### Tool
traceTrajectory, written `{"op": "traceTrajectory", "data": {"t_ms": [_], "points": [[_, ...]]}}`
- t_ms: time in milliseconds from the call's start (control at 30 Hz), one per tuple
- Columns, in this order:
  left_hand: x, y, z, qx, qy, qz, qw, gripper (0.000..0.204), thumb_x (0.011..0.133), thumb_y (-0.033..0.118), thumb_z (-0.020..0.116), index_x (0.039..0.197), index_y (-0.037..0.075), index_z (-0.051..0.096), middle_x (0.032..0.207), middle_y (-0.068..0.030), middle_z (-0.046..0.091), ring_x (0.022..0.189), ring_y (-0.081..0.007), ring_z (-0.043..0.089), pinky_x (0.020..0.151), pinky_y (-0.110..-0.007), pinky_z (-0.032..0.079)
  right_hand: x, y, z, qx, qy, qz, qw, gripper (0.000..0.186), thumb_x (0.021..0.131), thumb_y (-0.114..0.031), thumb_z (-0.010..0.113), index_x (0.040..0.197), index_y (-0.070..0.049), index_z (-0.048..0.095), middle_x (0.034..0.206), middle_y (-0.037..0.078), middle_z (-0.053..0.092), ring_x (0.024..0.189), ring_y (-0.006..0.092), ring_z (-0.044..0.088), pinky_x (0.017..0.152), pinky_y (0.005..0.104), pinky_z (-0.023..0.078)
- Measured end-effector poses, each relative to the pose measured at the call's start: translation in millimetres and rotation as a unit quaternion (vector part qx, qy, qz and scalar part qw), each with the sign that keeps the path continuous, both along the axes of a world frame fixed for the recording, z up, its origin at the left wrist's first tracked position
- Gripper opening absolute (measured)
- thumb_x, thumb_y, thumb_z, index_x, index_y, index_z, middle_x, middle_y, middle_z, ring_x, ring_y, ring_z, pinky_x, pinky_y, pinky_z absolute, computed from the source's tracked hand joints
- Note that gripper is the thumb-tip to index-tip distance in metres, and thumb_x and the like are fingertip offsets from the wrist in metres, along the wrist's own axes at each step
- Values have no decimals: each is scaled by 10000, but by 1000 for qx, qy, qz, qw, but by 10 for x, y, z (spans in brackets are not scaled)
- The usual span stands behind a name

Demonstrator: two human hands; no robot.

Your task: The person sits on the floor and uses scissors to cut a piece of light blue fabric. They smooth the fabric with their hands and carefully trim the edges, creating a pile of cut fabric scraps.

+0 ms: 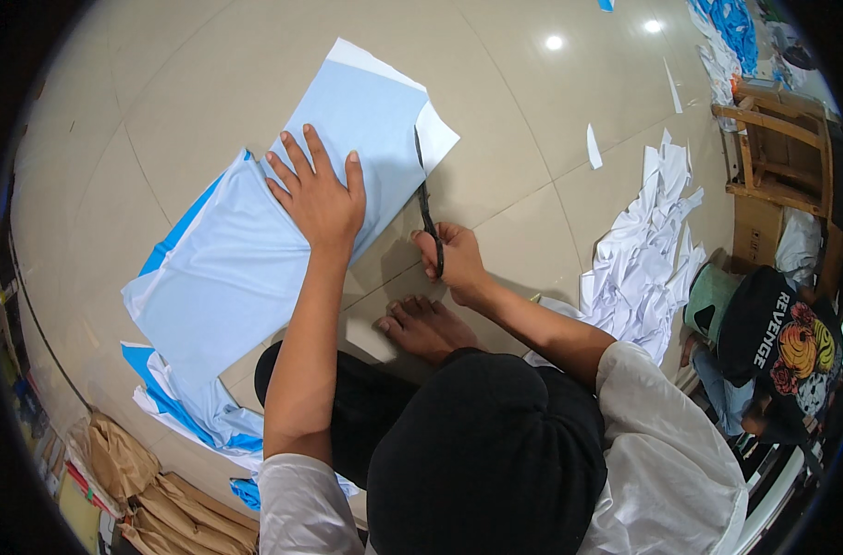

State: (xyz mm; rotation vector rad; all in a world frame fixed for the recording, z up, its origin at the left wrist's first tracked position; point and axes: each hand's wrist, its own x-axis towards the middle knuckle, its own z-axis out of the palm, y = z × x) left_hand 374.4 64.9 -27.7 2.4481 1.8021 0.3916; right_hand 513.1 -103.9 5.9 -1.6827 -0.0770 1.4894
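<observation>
A folded pale blue cloth (255,250) with white and bright blue edges lies on the tiled floor, slanting from lower left to upper right. My left hand (327,199) presses flat on its middle, fingers spread. My right hand (460,262) grips the scissors (425,202) by their black handles. The blades reach across the far right corner of the cloth, where a white piece (437,134) shows past them. Whether that piece is still joined to the cloth, I cannot tell. My bare foot (424,324) rests just below the scissors.
White scraps (632,245) heap on the right, with two thin slivers (593,148) farther off. Blue and white cloth (195,407) lies at lower left near brown paper packages (181,509). A wooden stool (782,153) stands at right; a person in a black shirt (782,342) sits below it.
</observation>
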Motion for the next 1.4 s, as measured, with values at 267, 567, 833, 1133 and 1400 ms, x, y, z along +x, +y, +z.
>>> {"op": "traceTrajectory", "data": {"t_ms": [267, 567, 833, 1133, 1400], "points": [[-15, -18, 4, 5, -2, 1, 1000, 806, 1115, 560, 490, 1748, 86, 338, 1789, -305, 273, 1618, -631, 196, 1276, -765, 150, -82, 32, 22, 4, 8, -20, 1000, 317, 935, -232, 797, 742, -71, 603, 605, 30, 595, 492, 116, 547, 467, 297, 409], [-2, -66, 21, -5, 12, 16, 1000, 818, 1119, 566, 471, 1756, 79, 312, 1795, -308, 249, 1621, -637, 173, 1282, -763, 131, -157, 20, -86, 22, -1, -12, 1000, 332, 946, -255, 793, 755, -54, 611, 612, 35, 605, 488, 125, 554, 460, 306, 425], [-11, -77, 35, -12, 14, 21, 1000, 827, 1118, 577, 461, 1762, 85, 299, 1804, -300, 232, 1627, -631, 164, 1285, -761, 134, -230, 51, -51, 35, 14, -22, 999, 325, 970, -262, 787, 795, -42, 624, 621, 40, 611, 501, 135, 576, 469, 309, 441], [-15, -81, 31, -8, 14, 23, 1000, 825, 1117, 581, 457, 1758, 83, 311, 1801, -299, 238, 1625, -628, 170, 1283, -762, 138, -248, 211, -6, 34, 32, -40, 998, 314, 984, -267, 794, 826, -54, 627, 662, 25, 609, 515, 126, 569, 471, 302, 438], [-27, -79, 32, -8, 16, 24, 1000, 826, 1117, 580, 458, 1755, 76, 315, 1796, -305, 247, 1622, -631, 179, 1281, -764, 140, -326, 249, 1, 34, 50, -58, 996, 275, 987, -257, 794, 886, -56, 637, 693, 6, 611, 532, 111, 569, 475, 285, 440]]}}
